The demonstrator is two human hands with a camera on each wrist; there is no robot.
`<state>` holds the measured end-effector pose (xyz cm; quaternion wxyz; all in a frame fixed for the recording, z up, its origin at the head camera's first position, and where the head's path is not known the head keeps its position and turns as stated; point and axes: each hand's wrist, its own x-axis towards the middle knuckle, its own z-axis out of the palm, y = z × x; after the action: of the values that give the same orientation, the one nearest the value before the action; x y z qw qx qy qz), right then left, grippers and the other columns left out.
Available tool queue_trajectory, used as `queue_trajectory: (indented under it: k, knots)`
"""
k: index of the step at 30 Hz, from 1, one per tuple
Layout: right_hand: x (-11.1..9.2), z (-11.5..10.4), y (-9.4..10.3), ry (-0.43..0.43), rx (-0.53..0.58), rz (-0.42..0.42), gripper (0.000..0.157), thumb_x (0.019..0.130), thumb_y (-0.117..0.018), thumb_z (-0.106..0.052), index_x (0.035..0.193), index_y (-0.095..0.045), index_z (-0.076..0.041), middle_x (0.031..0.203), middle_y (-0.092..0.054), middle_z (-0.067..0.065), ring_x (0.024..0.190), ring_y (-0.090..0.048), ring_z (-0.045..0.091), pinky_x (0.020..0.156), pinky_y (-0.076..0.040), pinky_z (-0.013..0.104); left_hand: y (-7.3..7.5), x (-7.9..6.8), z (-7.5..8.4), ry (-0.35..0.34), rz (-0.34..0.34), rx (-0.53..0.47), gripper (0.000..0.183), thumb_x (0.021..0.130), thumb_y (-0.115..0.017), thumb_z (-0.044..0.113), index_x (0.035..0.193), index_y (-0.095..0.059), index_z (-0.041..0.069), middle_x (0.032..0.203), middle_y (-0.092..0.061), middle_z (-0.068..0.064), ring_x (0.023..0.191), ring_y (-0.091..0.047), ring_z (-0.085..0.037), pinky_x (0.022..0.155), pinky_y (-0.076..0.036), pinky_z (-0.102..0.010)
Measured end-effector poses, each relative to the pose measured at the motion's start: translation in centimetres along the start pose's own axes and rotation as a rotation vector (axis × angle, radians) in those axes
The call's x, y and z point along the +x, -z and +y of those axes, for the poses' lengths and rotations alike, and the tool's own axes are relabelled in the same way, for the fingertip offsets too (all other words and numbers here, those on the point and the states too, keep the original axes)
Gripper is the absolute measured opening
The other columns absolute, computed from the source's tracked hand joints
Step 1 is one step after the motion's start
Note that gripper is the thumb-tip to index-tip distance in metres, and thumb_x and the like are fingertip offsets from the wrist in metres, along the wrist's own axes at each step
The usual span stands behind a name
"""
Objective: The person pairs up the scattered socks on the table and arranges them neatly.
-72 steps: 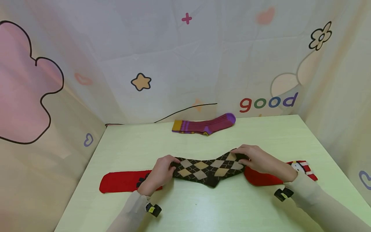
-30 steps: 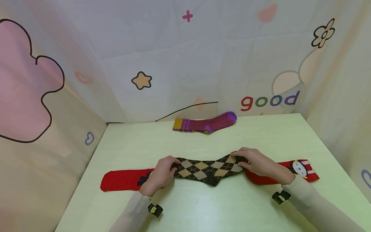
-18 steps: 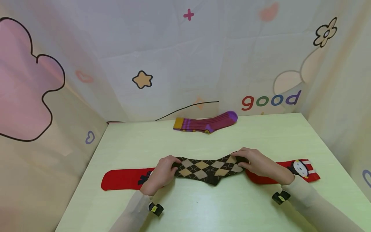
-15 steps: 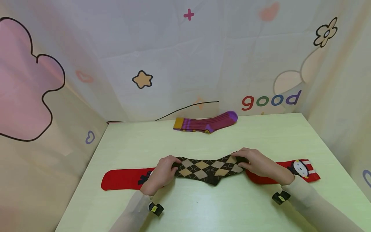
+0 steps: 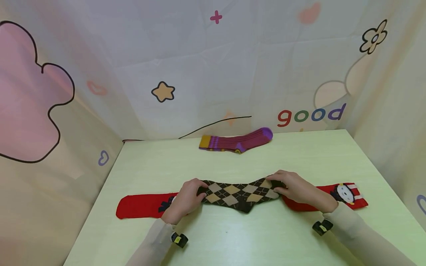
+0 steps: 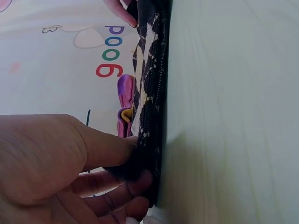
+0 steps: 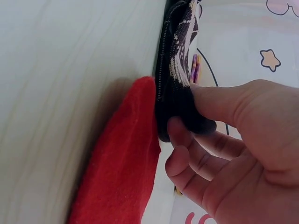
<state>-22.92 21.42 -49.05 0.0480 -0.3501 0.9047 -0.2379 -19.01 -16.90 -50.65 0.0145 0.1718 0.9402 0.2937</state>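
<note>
we pinch the argyle sock (image 5: 232, 194) between our left fingers (image 6: 111, 198) at the cuff and right fingers (image 7: 202, 161) at the toe.

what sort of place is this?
Probably a makeshift recording booth: a cartoon-print fabric backdrop surrounds the pale tabletop on three sides, and a small black camera is strapped to each wrist. The wider room isn't visible.
</note>
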Motion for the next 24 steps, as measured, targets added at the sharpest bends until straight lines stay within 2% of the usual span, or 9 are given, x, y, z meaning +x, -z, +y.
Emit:
queue_trajectory:
  k: [12, 24]
  knots:
    - [-0.03, 0.33, -0.23, -0.002, -0.005, -0.011, 0.039, 0.092, -0.075, -0.003, 0.130, -0.067, 0.000, 0.123, -0.064, 0.016, 0.108, -0.065, 0.029, 0.090, -0.057, 0.044, 0.12, 0.02, 0.24, 0.040, -0.008, 0.052, 0.022, 0.094, -0.074, 0.006, 0.115, -0.074, 0.002, 0.119, -0.066, -0.013, 0.112, -0.062, -0.031, 0.100, -0.052, -0.048]
    - [-0.09, 0.44, -0.29, -0.009, 0.004, -0.025, 0.039, 0.093, -0.074, -0.002, 0.131, -0.067, 0.001, 0.127, -0.061, 0.018, 0.112, -0.063, 0.032, 0.093, -0.056, 0.047, 0.04, 0.17, 0.11, 0.024, -0.027, 0.075, 0.022, 0.094, -0.074, 0.006, 0.115, -0.075, 0.002, 0.126, -0.063, -0.015, 0.116, -0.060, -0.033, 0.102, -0.051, -0.049]
